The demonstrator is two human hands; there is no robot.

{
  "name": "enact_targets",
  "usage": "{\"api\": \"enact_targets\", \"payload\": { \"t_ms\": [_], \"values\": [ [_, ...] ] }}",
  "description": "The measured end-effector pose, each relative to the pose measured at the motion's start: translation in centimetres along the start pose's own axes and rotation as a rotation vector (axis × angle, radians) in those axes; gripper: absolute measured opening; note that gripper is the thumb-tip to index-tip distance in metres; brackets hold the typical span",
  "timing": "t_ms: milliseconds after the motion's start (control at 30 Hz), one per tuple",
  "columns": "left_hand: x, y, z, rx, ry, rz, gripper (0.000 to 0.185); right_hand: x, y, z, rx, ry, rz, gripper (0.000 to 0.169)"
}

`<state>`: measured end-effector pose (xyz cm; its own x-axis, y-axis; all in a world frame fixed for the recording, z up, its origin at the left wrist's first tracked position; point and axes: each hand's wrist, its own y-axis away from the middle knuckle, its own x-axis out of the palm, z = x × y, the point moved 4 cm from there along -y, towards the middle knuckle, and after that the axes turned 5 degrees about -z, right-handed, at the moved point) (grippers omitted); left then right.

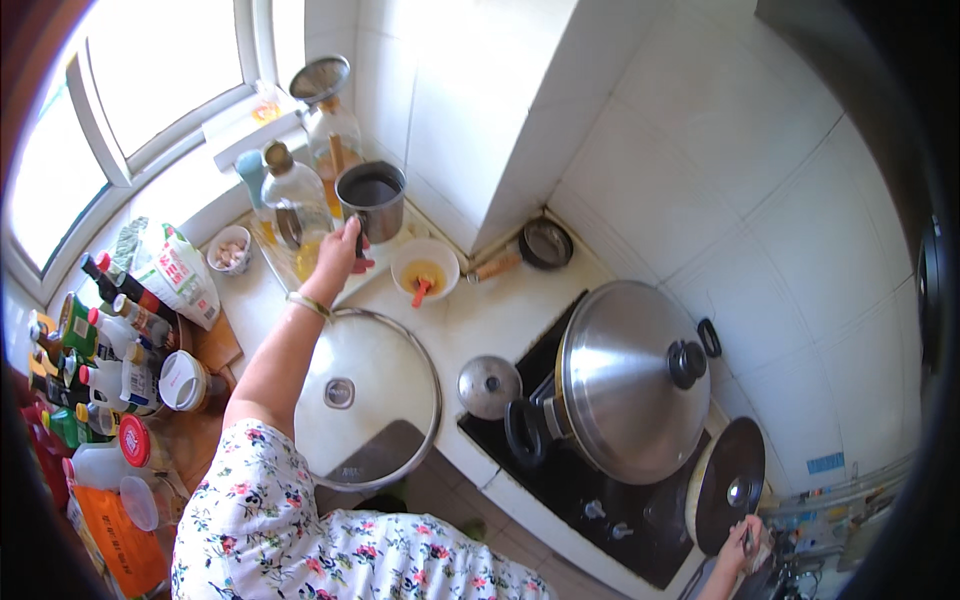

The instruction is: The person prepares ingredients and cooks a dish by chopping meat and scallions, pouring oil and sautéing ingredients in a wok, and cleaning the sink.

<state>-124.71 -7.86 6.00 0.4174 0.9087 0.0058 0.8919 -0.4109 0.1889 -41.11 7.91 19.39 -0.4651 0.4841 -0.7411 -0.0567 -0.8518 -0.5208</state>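
Note:
My left hand (pixel 346 247) grips the dark handle of a stainless steel cup (pixel 382 217), whose inside looks dark. It is among glass oil bottles (pixel 294 196) in the corner, above a white bowl (pixel 444 259) that holds yellowish liquid and a red spoon (pixel 422 291). At the lower right, my right hand (pixel 742 544) is closed around what looks like the handle of a dark frying pan (pixel 724 480); the fingers partly hide it. The pan appears tilted beside a large lidded steel wok (pixel 630 405) on the black gas stove (pixel 562 487).
A large glass lid (pixel 367 397) lies at the counter's front edge. A small metal lid (pixel 487 390) and a small wooden-handled pan (pixel 546 244) are near the stove. At left crowd several bottles (pixel 112 382), jars, a bowl of garlic (pixel 229 251) and a white bag (pixel 176 277).

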Motion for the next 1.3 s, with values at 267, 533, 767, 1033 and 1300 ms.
{"api": "enact_targets", "payload": {
  "t_ms": [267,533,767,1033,1300],
  "values": [
    [0.4,-2.6,4.3,-0.041,0.006,-0.065,0.045,1.1,0.1,2.0,-0.017,-0.008,0.028,0.016],
    [0.0,-3.8,6.4,-0.064,0.013,-0.032,0.046,1.8,0.1,1.2,-0.054,-0.017,0.027,0.017],
    [-1.3,-3.6,6.4,-0.038,-0.091,-0.116,0.051,3.2,-0.5,1.8,-0.067,-0.049,-0.061,0.014],
    [-2.5,4.6,2.6,0.793,-0.55,-0.246,0.024,2.5,-0.3,1.1,-0.048,0.002,0.01,0.012],
    [11.9,20.0,4.2,0.858,-0.659,0.789,0.028,3.0,0.6,0.3,0.015,-0.16,-0.013,0.015]
  ]
}}
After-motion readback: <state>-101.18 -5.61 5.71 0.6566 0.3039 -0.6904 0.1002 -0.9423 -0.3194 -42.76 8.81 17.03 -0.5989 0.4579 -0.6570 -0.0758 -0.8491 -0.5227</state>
